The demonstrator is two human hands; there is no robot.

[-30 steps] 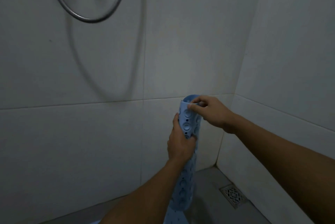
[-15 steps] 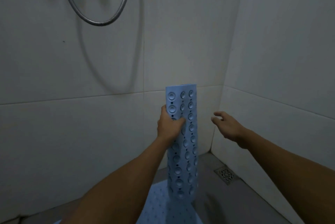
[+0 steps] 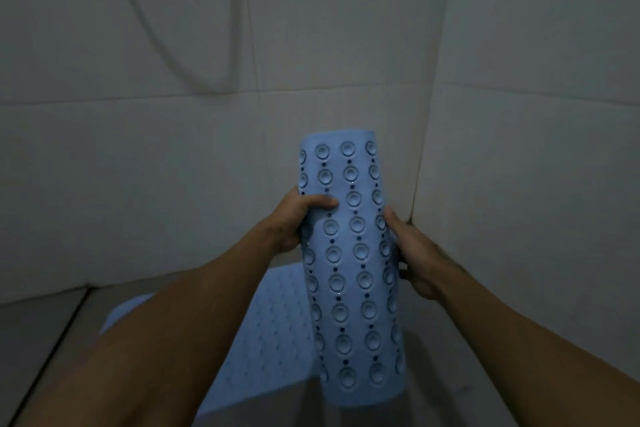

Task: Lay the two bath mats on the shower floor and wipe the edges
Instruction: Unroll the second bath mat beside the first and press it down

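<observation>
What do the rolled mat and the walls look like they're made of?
Rolled mat: soft rubber or vinyl, likely; it holds a curl and carries moulded suction cups and drain holes, with a faint sheen. Walls: large pale tiles, probably ceramic, with thin grout lines.

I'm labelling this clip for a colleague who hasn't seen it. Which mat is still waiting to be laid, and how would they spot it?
Start at the corner where the tiled walls meet. In front of it, the left hand and right hand grip the rolled mat upright. Unlike the flat mat on the floor, it shows rows of round suction cups.
</observation>
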